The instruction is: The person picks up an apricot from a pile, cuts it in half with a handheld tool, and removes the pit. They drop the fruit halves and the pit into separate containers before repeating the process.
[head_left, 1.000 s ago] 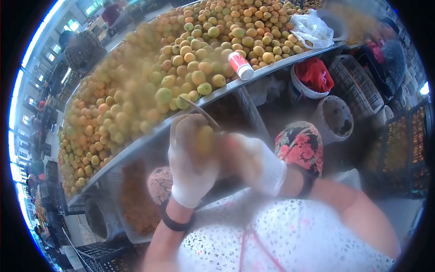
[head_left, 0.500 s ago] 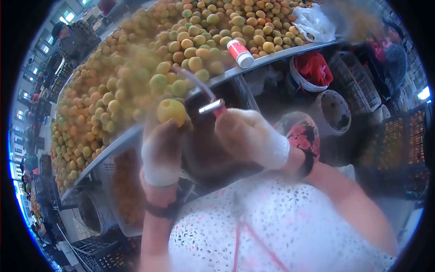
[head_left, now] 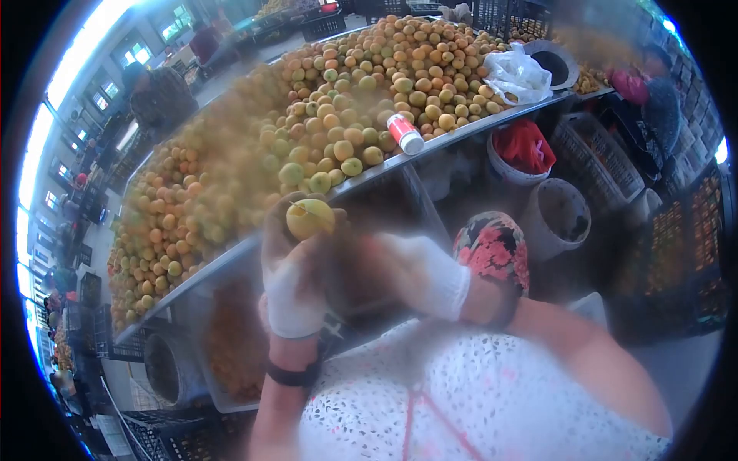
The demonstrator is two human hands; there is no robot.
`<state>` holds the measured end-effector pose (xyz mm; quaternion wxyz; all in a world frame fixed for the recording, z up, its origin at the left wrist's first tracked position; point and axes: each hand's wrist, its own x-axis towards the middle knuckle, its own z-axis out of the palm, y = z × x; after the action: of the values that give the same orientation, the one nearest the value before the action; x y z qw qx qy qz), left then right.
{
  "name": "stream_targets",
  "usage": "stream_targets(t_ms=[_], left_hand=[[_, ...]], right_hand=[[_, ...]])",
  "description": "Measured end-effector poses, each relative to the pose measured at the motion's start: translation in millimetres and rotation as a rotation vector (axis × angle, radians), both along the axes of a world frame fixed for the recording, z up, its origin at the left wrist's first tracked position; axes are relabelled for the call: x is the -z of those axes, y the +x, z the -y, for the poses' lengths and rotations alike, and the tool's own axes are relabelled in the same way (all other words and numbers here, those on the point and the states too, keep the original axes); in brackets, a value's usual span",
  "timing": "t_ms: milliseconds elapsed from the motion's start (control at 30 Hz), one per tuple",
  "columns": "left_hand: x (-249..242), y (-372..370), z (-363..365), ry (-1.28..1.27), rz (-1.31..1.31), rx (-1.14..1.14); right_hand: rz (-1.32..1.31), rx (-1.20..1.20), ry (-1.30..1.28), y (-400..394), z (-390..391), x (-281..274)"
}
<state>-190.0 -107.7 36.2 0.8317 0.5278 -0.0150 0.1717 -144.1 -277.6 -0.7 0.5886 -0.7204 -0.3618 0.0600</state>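
Observation:
My left hand point(head_left: 290, 273), in a soiled white glove, is closed around a yellow apricot-like fruit point(head_left: 309, 218) held up in front of the sorting table. A paler peeled patch shows on its upper side. Close beside it on the right is my right hand point(head_left: 415, 269), also gloved, its fingers curled toward the fruit. Those fingers are smeared in the view, and the red-handled peeler seen in them half a second ago is hidden now. Beyond both hands lies a large heap of orange and green fruit point(head_left: 338, 131) like the held one.
A metal rim point(head_left: 450, 138) edges the table, with a red-and-white bottle point(head_left: 405, 134) lying by it. A white plastic bag point(head_left: 519, 75) rests farther right. Under the table stand a bucket with a red bag point(head_left: 524, 150), another bucket point(head_left: 560, 215) and a crate point(head_left: 600, 157). Other people work nearby.
The view has tilted up, showing more of the room. My right hand has come in toward the fruit, and the peeler with its hanging peel strip has gone out of sight.

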Motion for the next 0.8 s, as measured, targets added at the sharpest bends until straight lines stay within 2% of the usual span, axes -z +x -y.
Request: stream_targets(t_ms=[100, 233, 300, 400, 633, 700, 800], left_hand=[[-6.8, -6.7, 8.6, 0.007, 0.015, -0.025], [-10.6, -12.2, 16.3, -0.031, 0.035, 0.000], [-12.4, -13.8, 21.2, 0.098, 0.000, -0.034], [-7.8, -11.2, 26.2, -0.015, 0.020, -0.010], [-13.9, -2.3, 35.0, 0.155, 0.008, -0.079], [-1.2, 5.1, 33.4, -0.176, 0.024, 0.140], [12.5, 9.7, 32.7, -0.207, -0.055, 0.109]], right_hand=[[0.018, 0.014, -0.062, -4.5, 3.8, -1.4], [0.085, 0.040, -0.004, -10.8, 6.9, 0.4], [-0.055, 0.021, 0.033, -16.3, 9.8, -3.8], [-0.172, 0.011, 0.072, -19.4, 9.2, -1.5], [-0.118, 0.046, 0.036, -9.7, 10.8, 1.8], [-0.018, 0.096, 0.005, -3.9, 8.3, 7.6], [-0.057, 0.083, -0.095, -0.5, 11.1, 3.3]])
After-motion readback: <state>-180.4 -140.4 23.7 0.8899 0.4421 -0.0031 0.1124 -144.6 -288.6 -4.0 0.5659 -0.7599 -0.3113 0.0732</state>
